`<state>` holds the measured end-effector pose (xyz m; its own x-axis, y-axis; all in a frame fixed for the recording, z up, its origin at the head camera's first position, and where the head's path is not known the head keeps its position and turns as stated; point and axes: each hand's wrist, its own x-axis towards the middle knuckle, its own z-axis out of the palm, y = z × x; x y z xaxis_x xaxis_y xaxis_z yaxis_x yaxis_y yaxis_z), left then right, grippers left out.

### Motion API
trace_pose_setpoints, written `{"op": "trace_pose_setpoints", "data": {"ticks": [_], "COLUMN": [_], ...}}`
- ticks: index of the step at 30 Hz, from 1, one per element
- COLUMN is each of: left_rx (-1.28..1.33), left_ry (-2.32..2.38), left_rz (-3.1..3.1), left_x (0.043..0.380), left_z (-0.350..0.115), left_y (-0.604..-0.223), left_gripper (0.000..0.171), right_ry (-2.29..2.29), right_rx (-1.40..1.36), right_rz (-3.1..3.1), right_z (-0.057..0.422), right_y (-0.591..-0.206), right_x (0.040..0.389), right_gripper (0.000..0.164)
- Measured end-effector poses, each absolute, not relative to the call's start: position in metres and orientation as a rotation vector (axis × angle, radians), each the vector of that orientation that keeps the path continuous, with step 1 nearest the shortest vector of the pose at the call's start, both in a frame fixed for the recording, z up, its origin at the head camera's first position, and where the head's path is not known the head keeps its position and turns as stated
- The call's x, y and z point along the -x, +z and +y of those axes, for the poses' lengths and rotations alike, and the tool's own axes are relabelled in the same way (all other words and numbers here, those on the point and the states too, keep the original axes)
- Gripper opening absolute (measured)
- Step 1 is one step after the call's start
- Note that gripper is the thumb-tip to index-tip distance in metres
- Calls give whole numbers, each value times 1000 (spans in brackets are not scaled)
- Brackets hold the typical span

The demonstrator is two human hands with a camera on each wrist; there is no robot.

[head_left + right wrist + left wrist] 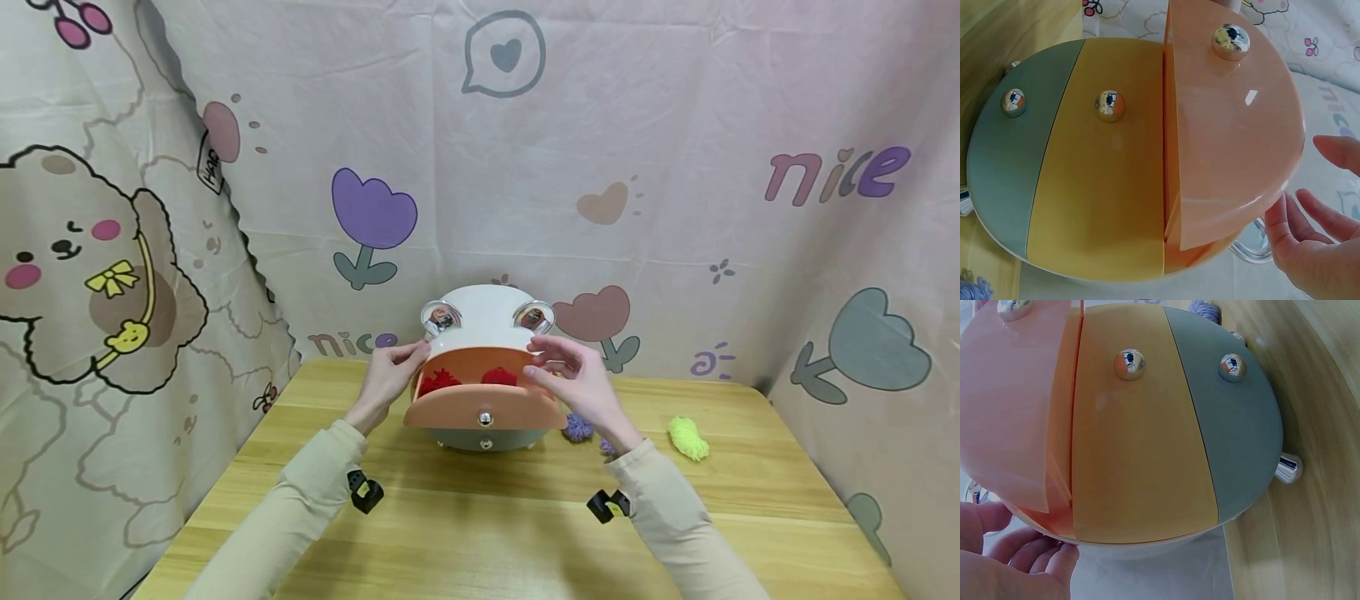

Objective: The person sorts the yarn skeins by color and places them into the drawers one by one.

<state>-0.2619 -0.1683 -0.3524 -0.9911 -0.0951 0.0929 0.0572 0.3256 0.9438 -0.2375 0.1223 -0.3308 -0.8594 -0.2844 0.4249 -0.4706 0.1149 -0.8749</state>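
A rounded drawer box (486, 315) with a white top and two shiny eye-like rings stands on the table. Its peach top drawer (450, 410) is pulled out, and red yarn bundles (498, 377) lie inside. The yellow drawer (1138, 450) and the green drawer (1235, 425) are closed, each with a chrome knob. At the box's left side, my left hand (386, 379) rests its fingertips on the shell, thumb apart. My right hand (577, 379) is on the other side, its loosely bent fingers beside the peach drawer's edge; whether they touch the box is unclear.
Purple yarn bundles (577, 427) lie right of the box, one partly hidden by my right arm. Farther right is a yellow-green yarn bundle (687, 438). A printed curtain (480, 167) hangs behind the wooden table (465, 533).
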Motion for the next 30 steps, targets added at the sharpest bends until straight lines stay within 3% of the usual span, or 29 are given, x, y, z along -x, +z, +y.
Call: {"op": "trace_pose_setpoints", "data": {"ticks": [30], "left_rx": [-33], "left_ry": [-1744], "left_rz": [-2456], "left_x": [261], "left_z": [-169], "left_y": [-352], "left_gripper": [43], "right_ry": [1850], "right_rx": [-660], "right_rz": [-2143], "right_z": [128], "right_y": [-337], "right_x": [229], "right_gripper": [44]}}
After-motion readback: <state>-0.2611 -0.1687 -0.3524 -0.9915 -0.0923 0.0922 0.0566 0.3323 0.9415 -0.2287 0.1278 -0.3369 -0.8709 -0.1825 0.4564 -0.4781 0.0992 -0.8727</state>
